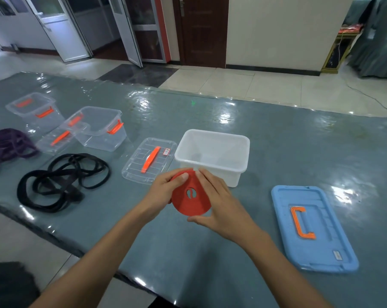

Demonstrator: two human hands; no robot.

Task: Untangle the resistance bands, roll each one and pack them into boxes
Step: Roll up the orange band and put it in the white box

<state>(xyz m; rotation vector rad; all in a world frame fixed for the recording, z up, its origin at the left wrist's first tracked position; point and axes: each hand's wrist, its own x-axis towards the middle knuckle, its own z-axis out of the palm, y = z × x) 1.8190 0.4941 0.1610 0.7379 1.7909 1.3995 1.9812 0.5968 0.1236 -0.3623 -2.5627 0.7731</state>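
Note:
A red resistance band (191, 197), rolled into a flat disc, is held above the table between both hands. My left hand (166, 192) grips its left edge with the thumb on top. My right hand (217, 201) wraps round its right and lower edge. Just behind the roll stands an open white box (212, 156). A tangled black band (63, 181) lies to the left on the table. A purple band (5, 147) lies heaped at the far left.
A blue lid with an orange handle (312, 227) lies to the right. A clear lid (149, 163) lies left of the white box. Two clear boxes (99, 127) (32, 107) with orange latches and another clear lid (54, 140) sit farther left. The grey table (277, 134) ends near me.

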